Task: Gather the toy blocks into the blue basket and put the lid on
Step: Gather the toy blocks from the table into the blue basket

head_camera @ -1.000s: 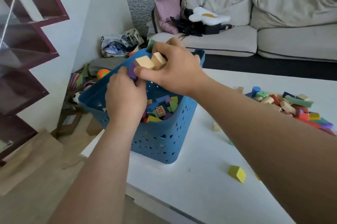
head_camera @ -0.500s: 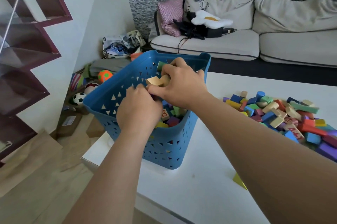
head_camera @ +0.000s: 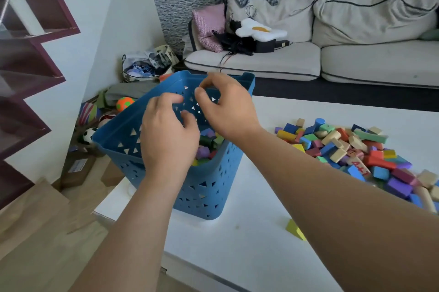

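White table (head_camera: pixel 249 258), seen from above. Blue basket (head_camera: pixel 206 196) sits on its left corner, w/ a heap of coloured toy blocks (head_camera: pixel 351 149) on the right side. One yellow block (head_camera: pixel 294 228) lies alone nearer the front.

Red "4+1" on a pale wooden block (head_camera: pixel 358 164), in the block pile (head_camera: pixel 332 140) right of the blue basket (head_camera: pixel 209 187). Label (head_camera: pixel 79 164) on the cardboard box (head_camera: pixel 69 174) left of the basket: too small to read.
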Motion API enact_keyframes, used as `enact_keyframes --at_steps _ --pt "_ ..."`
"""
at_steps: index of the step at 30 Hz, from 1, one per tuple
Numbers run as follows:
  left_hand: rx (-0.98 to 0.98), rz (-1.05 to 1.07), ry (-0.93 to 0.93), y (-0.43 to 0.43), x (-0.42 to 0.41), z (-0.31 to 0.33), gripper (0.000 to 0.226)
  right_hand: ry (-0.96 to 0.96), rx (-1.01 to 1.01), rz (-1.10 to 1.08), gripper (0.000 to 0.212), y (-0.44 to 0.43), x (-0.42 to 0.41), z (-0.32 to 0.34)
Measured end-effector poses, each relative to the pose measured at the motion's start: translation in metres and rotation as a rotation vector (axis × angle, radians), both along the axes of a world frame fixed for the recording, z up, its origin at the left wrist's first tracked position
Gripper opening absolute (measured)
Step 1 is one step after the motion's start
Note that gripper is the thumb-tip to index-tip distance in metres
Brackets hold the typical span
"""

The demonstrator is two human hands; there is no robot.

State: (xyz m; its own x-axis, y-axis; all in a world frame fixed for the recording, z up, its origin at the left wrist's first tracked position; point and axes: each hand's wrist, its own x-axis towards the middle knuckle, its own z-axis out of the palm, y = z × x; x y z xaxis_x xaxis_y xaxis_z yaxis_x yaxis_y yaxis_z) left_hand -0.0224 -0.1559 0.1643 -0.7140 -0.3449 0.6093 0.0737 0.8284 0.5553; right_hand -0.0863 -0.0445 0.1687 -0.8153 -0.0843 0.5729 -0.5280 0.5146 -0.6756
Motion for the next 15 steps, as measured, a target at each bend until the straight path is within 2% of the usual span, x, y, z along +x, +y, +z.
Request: enact_keyframes --at_steps 4,11,15 --pt "0.077 -0.056 0.063 0.018 0.007 0.012 0.023 0.029 -0.143 -0.097 0.019 0.044 0.025 -0.015" --pt "-0.106 -0.316 0.216 0.085 0.023 0.016 0.021 -0.088 -0.001 -0.259 0.025 0.147 0.061 -0.048" --pt "-0.129 -0.451 0.079 0.116 0.014 -0.003 0.023 -0.189 0.015 -0.335 0.025 0.2 0.068 -0.07"
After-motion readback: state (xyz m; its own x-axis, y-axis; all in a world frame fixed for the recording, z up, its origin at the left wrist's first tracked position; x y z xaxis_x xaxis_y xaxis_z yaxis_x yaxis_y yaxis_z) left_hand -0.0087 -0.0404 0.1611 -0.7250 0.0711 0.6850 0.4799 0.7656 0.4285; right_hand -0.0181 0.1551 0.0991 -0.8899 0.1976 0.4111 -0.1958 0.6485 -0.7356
